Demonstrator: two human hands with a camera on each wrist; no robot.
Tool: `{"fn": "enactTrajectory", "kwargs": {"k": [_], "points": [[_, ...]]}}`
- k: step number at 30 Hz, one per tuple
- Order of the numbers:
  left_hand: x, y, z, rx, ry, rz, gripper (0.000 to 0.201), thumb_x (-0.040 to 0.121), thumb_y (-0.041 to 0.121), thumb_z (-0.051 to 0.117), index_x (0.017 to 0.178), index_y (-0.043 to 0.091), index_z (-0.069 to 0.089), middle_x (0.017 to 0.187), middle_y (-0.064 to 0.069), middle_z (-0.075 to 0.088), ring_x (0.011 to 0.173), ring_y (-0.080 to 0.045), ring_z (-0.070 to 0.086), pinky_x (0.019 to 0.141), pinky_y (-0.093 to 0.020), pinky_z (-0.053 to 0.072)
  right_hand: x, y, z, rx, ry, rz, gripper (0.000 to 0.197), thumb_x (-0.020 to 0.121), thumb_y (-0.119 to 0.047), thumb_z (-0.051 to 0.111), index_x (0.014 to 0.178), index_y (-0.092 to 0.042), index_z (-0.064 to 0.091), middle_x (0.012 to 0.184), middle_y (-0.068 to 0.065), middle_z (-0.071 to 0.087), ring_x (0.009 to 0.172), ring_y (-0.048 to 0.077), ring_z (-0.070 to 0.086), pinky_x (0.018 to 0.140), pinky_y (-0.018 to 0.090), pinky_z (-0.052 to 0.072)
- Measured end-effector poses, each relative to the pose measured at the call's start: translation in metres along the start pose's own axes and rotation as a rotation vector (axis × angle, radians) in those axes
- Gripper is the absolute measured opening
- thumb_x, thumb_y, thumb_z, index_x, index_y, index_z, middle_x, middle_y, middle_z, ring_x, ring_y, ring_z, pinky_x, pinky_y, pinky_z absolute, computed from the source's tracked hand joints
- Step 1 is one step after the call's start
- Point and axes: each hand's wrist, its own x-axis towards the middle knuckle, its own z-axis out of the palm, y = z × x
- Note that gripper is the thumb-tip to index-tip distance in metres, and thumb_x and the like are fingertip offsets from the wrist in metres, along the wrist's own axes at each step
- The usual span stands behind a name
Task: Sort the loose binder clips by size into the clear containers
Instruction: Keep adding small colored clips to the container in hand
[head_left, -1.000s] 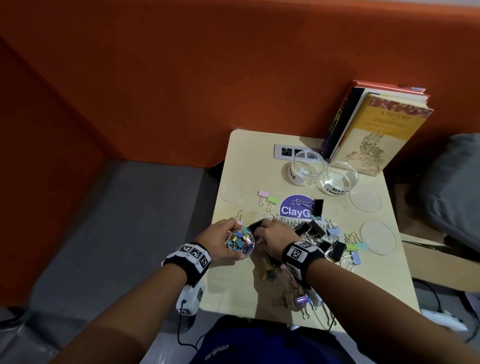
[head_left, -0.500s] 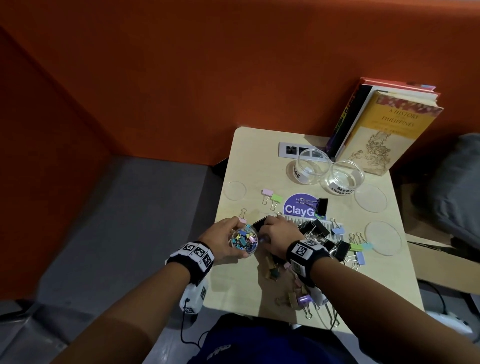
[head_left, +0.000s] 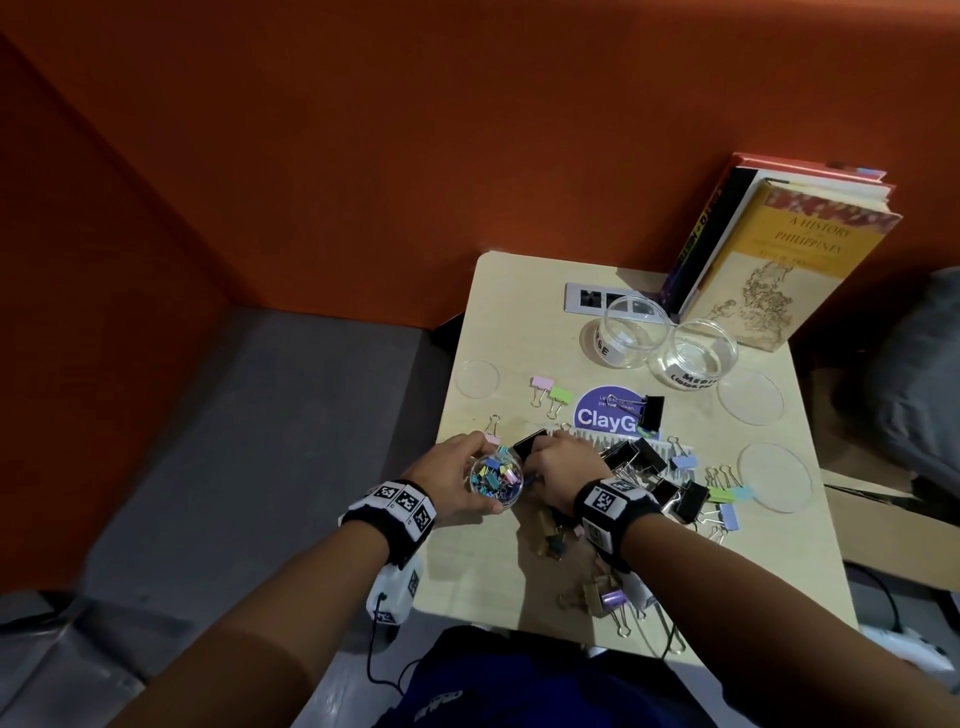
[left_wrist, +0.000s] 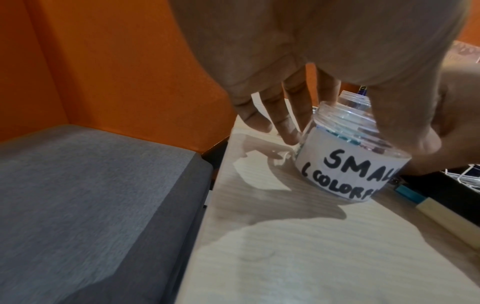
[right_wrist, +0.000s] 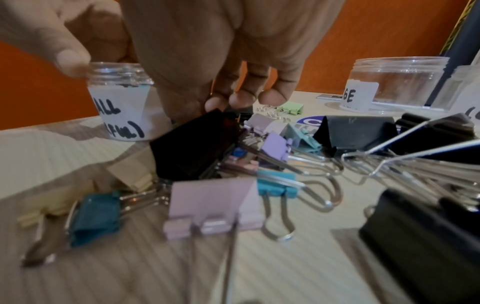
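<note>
My left hand (head_left: 457, 475) grips the small clear jar (head_left: 496, 480) labelled SMALL (COLORFUL) (left_wrist: 348, 164), which stands near the table's left edge and holds several tiny coloured clips. My right hand (head_left: 558, 462) hovers just right of the jar. Its bent fingertips (right_wrist: 235, 98) touch the top of a large black clip (right_wrist: 192, 144), and its thumb is spread away by the jar's rim (right_wrist: 119, 71). I see nothing pinched. The loose clips (head_left: 649, 467) lie mixed to the right. The large jar (head_left: 631, 332) and the medium jar (head_left: 698, 353) stand at the back.
Three clear lids (head_left: 750, 397) lie flat on the wooden table (head_left: 519, 312). Books (head_left: 779, 249) lean against the orange wall at the back right. More clips (head_left: 608, 597) lie near the front edge under my right forearm. A grey seat (head_left: 260, 441) lies left of the table.
Both hands and the small jar stay in almost the same place. Only my head view has shifted slightly.
</note>
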Motion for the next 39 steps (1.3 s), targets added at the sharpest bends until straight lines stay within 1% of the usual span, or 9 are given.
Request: {"fn": "enactTrajectory", "kwargs": {"k": [6,13,20,23,26,31,35,37,39], "points": [[0.0,0.001,0.001,0.016,0.004,0.003,0.065,0.062,0.046,0.089,0.113,0.032,0.051,0.115,0.011,0.059,0.101,-0.008,0.06,0.084,-0.025,0.054,-0.002,0.003,0.004,0.026,0.127,0.004,0.031,0.093,-0.04,0.049,0.107,-0.02,0.068,0.106,0.003,0.058,0.101,0.027,0.054,0.08,0.037,0.048],[-0.002,0.002,0.0,-0.015,0.01,0.002,0.06,0.061,0.046,0.089,0.105,0.038,0.05,0.111,0.015,0.059,0.095,-0.005,0.061,0.074,-0.018,0.051,-0.009,0.014,-0.013,0.535,0.326,0.104,0.016,0.09,-0.02,0.062,0.1,-0.017,0.073,0.096,0.0,0.069,0.084,0.014,0.06,0.076,0.025,0.047],[-0.001,0.0,0.0,-0.023,0.003,-0.004,0.06,0.06,0.047,0.088,0.106,0.039,0.05,0.112,0.015,0.06,0.095,-0.005,0.061,0.077,-0.021,0.051,-0.009,0.003,-0.016,0.583,0.105,0.016,0.02,0.09,-0.033,0.065,0.106,-0.028,0.075,0.099,-0.005,0.075,0.086,0.012,0.067,0.078,0.032,0.054],[-0.002,0.001,0.0,-0.043,0.002,-0.007,0.059,0.06,0.046,0.089,0.104,0.042,0.049,0.111,0.016,0.06,0.094,-0.005,0.062,0.068,-0.014,0.049,-0.013,0.007,-0.021,0.557,0.129,-0.015,0.022,0.094,-0.026,0.062,0.112,-0.023,0.074,0.105,-0.003,0.072,0.089,0.01,0.062,0.077,0.023,0.045],[-0.003,0.002,0.0,-0.068,-0.008,-0.008,0.058,0.06,0.042,0.09,0.102,0.042,0.05,0.114,0.017,0.058,0.093,-0.006,0.063,0.061,-0.016,0.054,-0.025,0.026,-0.025,0.603,0.177,0.137,0.02,0.095,-0.02,0.06,0.11,-0.022,0.073,0.103,-0.008,0.07,0.088,0.006,0.06,0.079,0.022,0.045],[0.001,0.003,0.003,-0.05,-0.008,0.005,0.06,0.062,0.044,0.089,0.107,0.035,0.051,0.12,0.014,0.057,0.097,-0.004,0.062,0.072,-0.021,0.056,-0.059,0.07,-0.015,0.464,0.131,0.287,0.016,0.091,-0.02,0.058,0.096,-0.022,0.073,0.098,-0.005,0.073,0.089,0.014,0.065,0.079,0.029,0.051],[0.004,0.006,0.006,-0.031,-0.023,0.02,0.062,0.064,0.047,0.088,0.11,0.031,0.051,0.119,0.011,0.057,0.098,-0.008,0.062,0.081,-0.028,0.057,-0.094,0.069,-0.003,0.292,-0.05,0.255,0.021,0.088,-0.036,0.055,0.1,-0.028,0.07,0.094,-0.006,0.071,0.087,0.016,0.066,0.072,0.025,0.049],[0.004,0.01,0.007,-0.044,-0.029,0.014,0.059,0.062,0.047,0.089,0.105,0.032,0.052,0.113,0.012,0.06,0.094,-0.007,0.064,0.078,-0.032,0.059,-0.103,0.057,0.005,0.3,-0.082,0.179,0.034,0.081,-0.047,0.047,0.1,-0.03,0.07,0.091,-0.008,0.071,0.082,0.012,0.065,0.072,0.026,0.052],[0.002,0.014,0.007,-0.073,-0.028,0.006,0.056,0.061,0.044,0.09,0.102,0.034,0.053,0.108,0.014,0.061,0.09,-0.007,0.066,0.068,-0.027,0.06,-0.105,0.044,0.014,0.316,-0.127,0.097,0.031,0.084,-0.038,0.051,0.108,-0.034,0.07,0.098,-0.011,0.071,0.083,0.01,0.063,0.076,0.028,0.054]]}}
